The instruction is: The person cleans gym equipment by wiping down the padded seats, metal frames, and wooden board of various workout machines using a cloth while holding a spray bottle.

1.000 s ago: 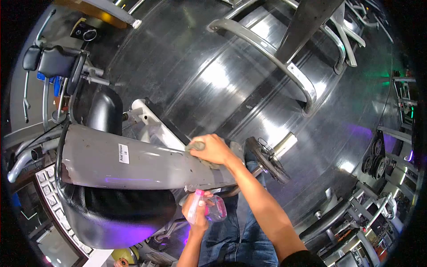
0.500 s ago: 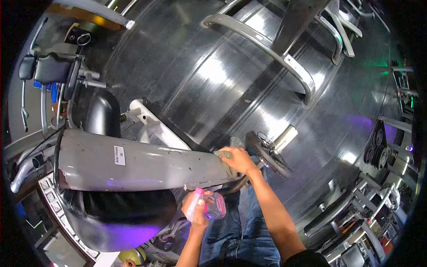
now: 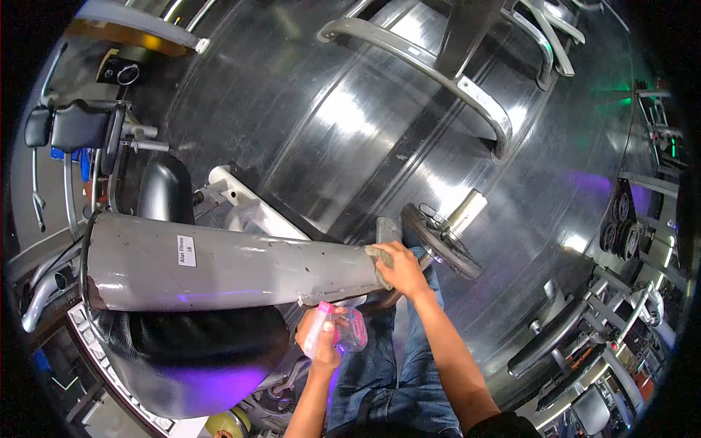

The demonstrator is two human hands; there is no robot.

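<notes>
My right hand (image 3: 403, 270) presses a grey-beige cloth (image 3: 379, 261) against the right end of a long grey machine cover (image 3: 307, 270). The cover has scuffed edges and a white label (image 3: 187, 250) on its left part. Just below the cover's lower edge, my left hand (image 3: 319, 342) is wrapped round a clear spray bottle (image 3: 352, 330) with a pink and white spray head. A black padded seat (image 3: 197, 350) lies under the cover at the left. Near my right hand is a weight plate (image 3: 442, 244) on a metal bar.
A smaller black pad (image 3: 165, 191) and a pale metal frame leg (image 3: 255, 203) stand beyond the cover. Curved metal frame tubes (image 3: 431, 69) rise from the dark floor (image 3: 292, 117). More gym machines line the left and right, with stacked plates (image 3: 622, 233) at the right.
The whole view has shifted slightly, with the cover appearing a little further left. My right hand stays on the cloth at the cover's end, and my left hand still holds the spray bottle.
</notes>
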